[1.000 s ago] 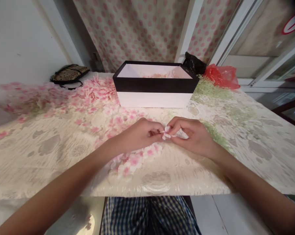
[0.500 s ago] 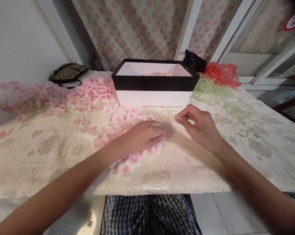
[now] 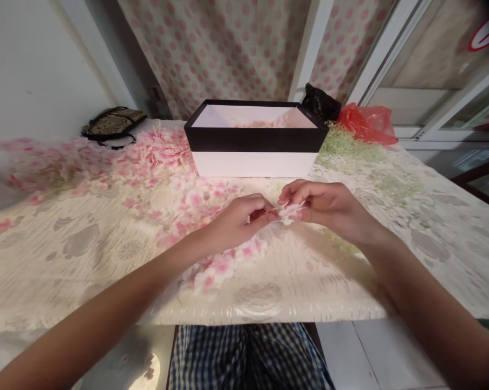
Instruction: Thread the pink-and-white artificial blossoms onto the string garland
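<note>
My left hand (image 3: 244, 219) and my right hand (image 3: 333, 210) meet in front of the box, a little above the table. Between their fingertips is a small white and pale pink artificial flower (image 3: 289, 213), which both pinch, one from each side. Loose pink and white artificial flowers (image 3: 220, 265) lie under and beside my left forearm. Behind the hands stands an open white box (image 3: 256, 164) with a black band round its top, and some pink material (image 3: 260, 123) shows inside it.
A patterned cloth covers the table (image 3: 106, 271). Pink flowers are heaped (image 3: 163, 146) left of the box, with a dark patterned bag (image 3: 114, 123) behind. Pale green shreds (image 3: 345, 149), a red plastic bag (image 3: 368, 122) and a black plastic bag (image 3: 320, 103) are at the right.
My right hand has moved left and slightly down to meet my left hand. The flower now shows between both hands' fingertips; earlier the hands were apart.
</note>
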Demonstrator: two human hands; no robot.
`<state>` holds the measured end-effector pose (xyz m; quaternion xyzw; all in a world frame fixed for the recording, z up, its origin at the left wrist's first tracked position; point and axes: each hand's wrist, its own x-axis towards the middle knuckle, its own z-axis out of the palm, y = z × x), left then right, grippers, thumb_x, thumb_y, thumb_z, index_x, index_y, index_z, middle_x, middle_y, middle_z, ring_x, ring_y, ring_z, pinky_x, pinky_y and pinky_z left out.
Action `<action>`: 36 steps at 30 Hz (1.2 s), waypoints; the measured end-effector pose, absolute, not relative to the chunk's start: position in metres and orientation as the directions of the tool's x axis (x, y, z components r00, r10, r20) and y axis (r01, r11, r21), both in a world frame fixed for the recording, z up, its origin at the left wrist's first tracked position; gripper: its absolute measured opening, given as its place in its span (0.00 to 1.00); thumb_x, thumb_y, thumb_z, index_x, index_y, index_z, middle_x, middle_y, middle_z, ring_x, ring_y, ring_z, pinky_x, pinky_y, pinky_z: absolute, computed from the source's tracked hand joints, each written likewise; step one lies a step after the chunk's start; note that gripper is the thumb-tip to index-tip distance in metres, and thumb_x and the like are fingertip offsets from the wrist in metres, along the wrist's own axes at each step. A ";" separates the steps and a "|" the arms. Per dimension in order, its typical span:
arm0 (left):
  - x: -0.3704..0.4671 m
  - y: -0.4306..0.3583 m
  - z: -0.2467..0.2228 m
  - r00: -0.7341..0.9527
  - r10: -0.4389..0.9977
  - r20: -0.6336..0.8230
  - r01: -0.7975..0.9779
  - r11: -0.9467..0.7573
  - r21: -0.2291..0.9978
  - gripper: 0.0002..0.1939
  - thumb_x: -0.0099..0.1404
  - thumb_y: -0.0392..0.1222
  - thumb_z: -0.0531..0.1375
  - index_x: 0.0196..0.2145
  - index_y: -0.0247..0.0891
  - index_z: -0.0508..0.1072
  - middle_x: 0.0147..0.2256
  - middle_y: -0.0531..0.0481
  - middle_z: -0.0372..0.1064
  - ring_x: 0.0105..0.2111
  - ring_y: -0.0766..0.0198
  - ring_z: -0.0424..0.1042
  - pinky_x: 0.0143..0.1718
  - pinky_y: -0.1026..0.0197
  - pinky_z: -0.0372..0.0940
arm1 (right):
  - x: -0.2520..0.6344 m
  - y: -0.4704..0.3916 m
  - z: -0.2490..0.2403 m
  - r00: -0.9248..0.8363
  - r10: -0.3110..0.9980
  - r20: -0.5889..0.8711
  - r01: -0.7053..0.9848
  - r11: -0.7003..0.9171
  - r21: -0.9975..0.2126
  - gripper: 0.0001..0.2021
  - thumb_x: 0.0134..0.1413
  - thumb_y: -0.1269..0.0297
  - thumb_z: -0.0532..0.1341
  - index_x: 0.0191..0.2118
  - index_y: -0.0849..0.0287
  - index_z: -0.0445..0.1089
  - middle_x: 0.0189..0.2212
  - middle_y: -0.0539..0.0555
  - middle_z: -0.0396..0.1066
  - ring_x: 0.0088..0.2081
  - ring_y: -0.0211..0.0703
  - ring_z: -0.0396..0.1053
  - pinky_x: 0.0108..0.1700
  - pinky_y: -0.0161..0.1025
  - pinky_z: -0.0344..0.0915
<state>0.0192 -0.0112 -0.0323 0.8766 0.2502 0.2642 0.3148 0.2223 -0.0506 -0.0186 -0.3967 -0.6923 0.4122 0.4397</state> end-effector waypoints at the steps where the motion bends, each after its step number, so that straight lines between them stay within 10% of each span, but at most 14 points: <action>1: 0.019 -0.011 -0.031 0.738 0.606 0.296 0.258 -0.660 0.706 0.13 0.67 0.41 0.52 0.26 0.35 0.65 0.25 0.54 0.59 0.26 0.69 0.60 0.28 0.65 0.56 | 0.223 -0.051 -0.017 -0.357 0.901 0.246 0.162 0.319 -0.934 0.05 0.45 0.64 0.67 0.28 0.55 0.71 0.41 0.53 0.70 0.43 0.43 0.70 0.41 0.40 0.67; 36: 0.008 -0.030 -0.026 0.916 0.394 0.078 0.177 -0.569 0.803 0.12 0.66 0.41 0.55 0.28 0.32 0.69 0.22 0.57 0.57 0.22 0.74 0.56 0.25 0.69 0.52 | 0.211 -0.047 -0.034 -0.680 0.732 -0.028 0.063 0.020 -0.998 0.09 0.45 0.66 0.68 0.27 0.60 0.67 0.28 0.48 0.65 0.31 0.35 0.65 0.35 0.34 0.61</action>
